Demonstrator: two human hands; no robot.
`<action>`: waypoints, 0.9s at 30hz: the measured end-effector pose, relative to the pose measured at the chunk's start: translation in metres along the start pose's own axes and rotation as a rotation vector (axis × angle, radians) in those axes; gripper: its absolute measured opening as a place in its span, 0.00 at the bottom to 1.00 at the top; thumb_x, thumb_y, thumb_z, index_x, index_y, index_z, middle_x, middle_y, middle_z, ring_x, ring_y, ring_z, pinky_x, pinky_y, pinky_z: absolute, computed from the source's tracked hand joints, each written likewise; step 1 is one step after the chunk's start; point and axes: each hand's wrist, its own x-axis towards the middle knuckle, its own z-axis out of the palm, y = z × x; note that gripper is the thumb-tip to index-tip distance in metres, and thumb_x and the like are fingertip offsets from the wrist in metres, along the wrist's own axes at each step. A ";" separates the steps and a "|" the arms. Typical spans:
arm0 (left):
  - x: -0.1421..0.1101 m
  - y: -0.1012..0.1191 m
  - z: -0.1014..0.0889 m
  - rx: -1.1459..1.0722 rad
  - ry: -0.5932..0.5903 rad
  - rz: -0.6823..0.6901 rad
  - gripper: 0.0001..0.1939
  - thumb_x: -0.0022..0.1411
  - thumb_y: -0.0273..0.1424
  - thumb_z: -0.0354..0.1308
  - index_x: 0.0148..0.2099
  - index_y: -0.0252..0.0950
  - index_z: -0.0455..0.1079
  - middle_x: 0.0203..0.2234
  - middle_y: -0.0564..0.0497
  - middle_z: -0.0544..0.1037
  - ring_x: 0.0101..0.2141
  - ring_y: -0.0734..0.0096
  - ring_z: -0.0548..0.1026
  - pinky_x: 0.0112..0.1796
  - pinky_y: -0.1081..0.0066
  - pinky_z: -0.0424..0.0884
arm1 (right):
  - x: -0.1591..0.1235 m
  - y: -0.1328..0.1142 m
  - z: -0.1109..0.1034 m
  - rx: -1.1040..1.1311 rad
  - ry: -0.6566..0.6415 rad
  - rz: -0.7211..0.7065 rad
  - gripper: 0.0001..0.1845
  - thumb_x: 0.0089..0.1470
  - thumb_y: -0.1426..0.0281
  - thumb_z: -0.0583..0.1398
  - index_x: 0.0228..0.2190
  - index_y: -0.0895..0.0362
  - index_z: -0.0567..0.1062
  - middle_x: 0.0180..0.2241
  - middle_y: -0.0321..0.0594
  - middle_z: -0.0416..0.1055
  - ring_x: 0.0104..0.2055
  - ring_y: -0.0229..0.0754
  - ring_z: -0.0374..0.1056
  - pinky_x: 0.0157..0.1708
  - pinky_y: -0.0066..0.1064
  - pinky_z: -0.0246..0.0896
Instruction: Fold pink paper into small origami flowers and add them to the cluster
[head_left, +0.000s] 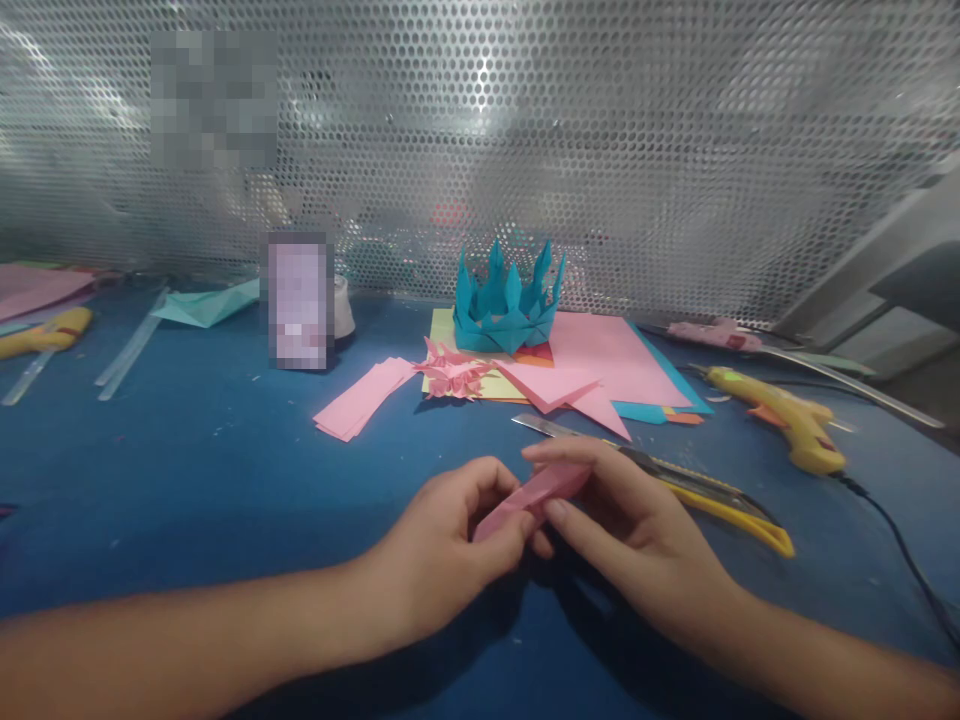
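A folded piece of pink paper (pixel 541 487) is held up between both hands over the blue table. My left hand (pixel 457 530) pinches its lower left end between thumb and fingers. At the other end my right hand (pixel 630 520) grips it, thumb in front and fingers curled behind. Behind the right hand lies a yellow utility knife (pixel 720 500), its blade sticking out to the left. Farther back are a small pink folded-paper piece with many points (pixel 454 372) and a stack of pink paper strips (pixel 364 400).
A blue paper crown (pixel 506 310) stands on coloured paper sheets (pixel 615 350) at the back. To the right lies a yellow glue gun (pixel 787 420) with its cord. Another glue gun (pixel 52 332), clear glue sticks (pixel 131 350) and teal paper (pixel 206 303) are at left. A perforated metal panel (pixel 480 150) rises behind.
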 end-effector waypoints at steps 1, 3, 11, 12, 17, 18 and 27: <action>0.000 0.000 0.000 0.006 -0.003 0.004 0.08 0.62 0.33 0.52 0.35 0.33 0.63 0.27 0.52 0.72 0.26 0.79 0.67 0.29 0.75 0.63 | 0.000 -0.001 0.000 -0.048 0.027 0.003 0.12 0.54 0.75 0.56 0.41 0.50 0.68 0.30 0.35 0.68 0.28 0.36 0.68 0.31 0.28 0.68; 0.000 0.001 0.000 -0.015 -0.006 0.009 0.10 0.62 0.36 0.51 0.36 0.34 0.63 0.27 0.53 0.72 0.26 0.78 0.68 0.30 0.75 0.65 | 0.002 -0.002 -0.001 -0.140 0.085 -0.001 0.10 0.52 0.75 0.56 0.38 0.51 0.70 0.31 0.36 0.69 0.31 0.38 0.69 0.32 0.29 0.67; 0.001 0.001 -0.001 -0.162 -0.028 -0.061 0.13 0.64 0.41 0.45 0.36 0.36 0.57 0.28 0.52 0.74 0.16 0.82 0.69 0.16 0.80 0.61 | 0.000 0.000 0.002 -0.107 0.020 0.030 0.08 0.54 0.73 0.56 0.38 0.53 0.68 0.23 0.33 0.69 0.25 0.37 0.69 0.28 0.28 0.66; 0.001 0.001 -0.001 -0.153 -0.026 -0.062 0.13 0.64 0.41 0.46 0.36 0.36 0.56 0.28 0.52 0.74 0.16 0.82 0.68 0.15 0.81 0.60 | -0.001 -0.001 0.003 -0.103 0.008 0.027 0.08 0.54 0.74 0.55 0.38 0.53 0.68 0.23 0.33 0.69 0.25 0.36 0.69 0.29 0.28 0.66; 0.000 0.003 -0.002 -0.087 -0.003 -0.055 0.12 0.64 0.39 0.47 0.34 0.36 0.56 0.27 0.52 0.74 0.15 0.85 0.65 0.15 0.82 0.56 | -0.003 -0.003 0.005 -0.081 0.016 0.015 0.09 0.54 0.76 0.54 0.38 0.53 0.68 0.26 0.34 0.69 0.26 0.36 0.69 0.29 0.29 0.68; 0.000 0.004 -0.002 -0.076 0.005 -0.054 0.12 0.64 0.39 0.47 0.34 0.35 0.57 0.27 0.52 0.74 0.15 0.85 0.64 0.15 0.82 0.55 | -0.002 -0.002 0.004 -0.077 0.019 0.011 0.08 0.54 0.76 0.54 0.36 0.53 0.68 0.27 0.34 0.69 0.26 0.36 0.69 0.29 0.29 0.68; -0.001 0.000 -0.001 -0.027 0.051 -0.018 0.13 0.65 0.40 0.45 0.33 0.36 0.57 0.24 0.53 0.74 0.16 0.83 0.62 0.19 0.79 0.57 | -0.002 -0.001 0.003 -0.198 0.044 0.005 0.03 0.53 0.73 0.58 0.31 0.54 0.70 0.28 0.36 0.72 0.27 0.36 0.71 0.30 0.28 0.68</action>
